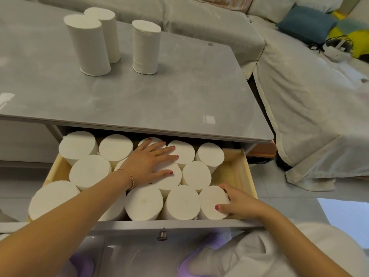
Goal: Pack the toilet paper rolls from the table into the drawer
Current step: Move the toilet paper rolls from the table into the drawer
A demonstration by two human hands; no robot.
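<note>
The open drawer (pixel 246 170) under the grey table (pixel 159 96) holds several white toilet paper rolls standing on end. My left hand (pixel 148 164) lies flat with straight fingers on the tops of the middle rolls (pixel 169 176). My right hand (pixel 239 203) curls round the front right roll (pixel 212 202), thumb on its top and fingers behind it. Three more rolls stand upright on the far left of the tabletop: a touching pair (pixel 89 45) and one apart (pixel 145 47).
Bare wood shows at the drawer's right end (pixel 229 172). A covered sofa (pixel 299 96) runs behind and to the right of the table, with a blue cushion (pixel 305 23) and a headset (pixel 337 47) on it. My knees and purple slippers (pixel 191 260) are below the drawer front.
</note>
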